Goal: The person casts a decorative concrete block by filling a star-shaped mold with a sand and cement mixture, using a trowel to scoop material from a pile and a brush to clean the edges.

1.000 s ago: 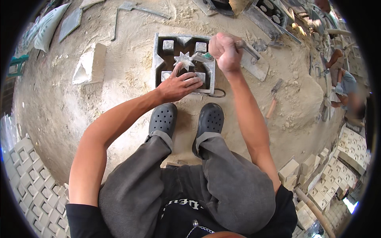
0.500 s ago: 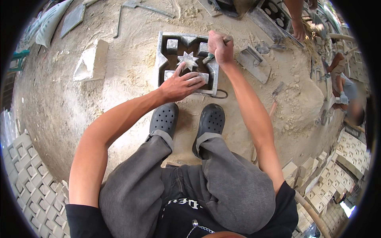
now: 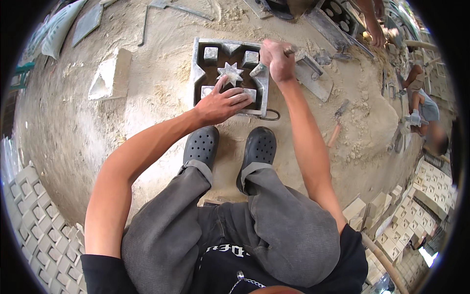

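Observation:
On the ground before my feet lies a square metal mould (image 3: 198,54) with block-shaped cores and V-shaped points along its inner walls. An eight-pointed star piece (image 3: 231,71) stands at its centre. My left hand (image 3: 223,104) lies over the mould's near side, fingers spread, one fingertip touching the star. At the mould's right rim, my right hand (image 3: 278,60) is closed round a short-handled tool (image 3: 257,70). One end of the tool shows over the mould wall and the handle sticks out past my fist; its exact kind is unclear.
A pale cast block (image 3: 113,78) sits at the left. To the right are a flat metal plate (image 3: 313,78), a wooden-handled trowel (image 3: 338,122) and heaped sandy powder (image 3: 372,122). Stacked patterned blocks (image 3: 44,225) stand lower left. Other people work at the upper right.
My right hand has shifted slightly right with the tool, whose end has lifted toward the mould's right wall. My left hand remains on the mould and star.

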`<move>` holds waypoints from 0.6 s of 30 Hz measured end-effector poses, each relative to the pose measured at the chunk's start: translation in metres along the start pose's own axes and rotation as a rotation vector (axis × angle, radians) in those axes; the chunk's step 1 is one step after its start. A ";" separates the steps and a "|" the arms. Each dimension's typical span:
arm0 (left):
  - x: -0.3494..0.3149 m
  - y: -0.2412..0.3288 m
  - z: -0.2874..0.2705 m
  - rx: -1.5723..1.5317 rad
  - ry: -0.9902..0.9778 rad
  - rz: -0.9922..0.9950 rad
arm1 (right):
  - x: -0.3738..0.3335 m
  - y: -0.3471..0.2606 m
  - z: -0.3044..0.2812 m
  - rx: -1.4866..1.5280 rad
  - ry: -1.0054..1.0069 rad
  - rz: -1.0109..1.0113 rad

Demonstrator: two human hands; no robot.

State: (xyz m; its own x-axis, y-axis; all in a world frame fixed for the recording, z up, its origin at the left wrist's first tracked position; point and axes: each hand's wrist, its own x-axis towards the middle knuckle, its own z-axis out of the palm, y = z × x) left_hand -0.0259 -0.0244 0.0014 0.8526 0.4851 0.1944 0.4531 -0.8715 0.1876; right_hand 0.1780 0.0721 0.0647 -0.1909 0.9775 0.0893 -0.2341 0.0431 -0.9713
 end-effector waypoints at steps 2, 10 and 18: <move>0.005 0.000 -0.002 -0.020 0.017 0.023 | -0.011 0.030 -0.013 -0.059 0.028 0.027; -0.003 0.001 -0.001 0.003 -0.013 -0.004 | -0.002 0.012 0.003 -0.016 0.006 -0.015; -0.009 0.001 -0.002 0.014 -0.020 -0.020 | 0.002 -0.002 0.021 -0.003 -0.111 -0.033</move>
State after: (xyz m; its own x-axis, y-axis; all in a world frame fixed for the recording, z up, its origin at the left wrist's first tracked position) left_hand -0.0334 -0.0292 0.0018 0.8480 0.5014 0.1715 0.4741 -0.8624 0.1775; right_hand 0.1587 0.0696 0.0717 -0.2875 0.9467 0.1455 -0.2394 0.0760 -0.9679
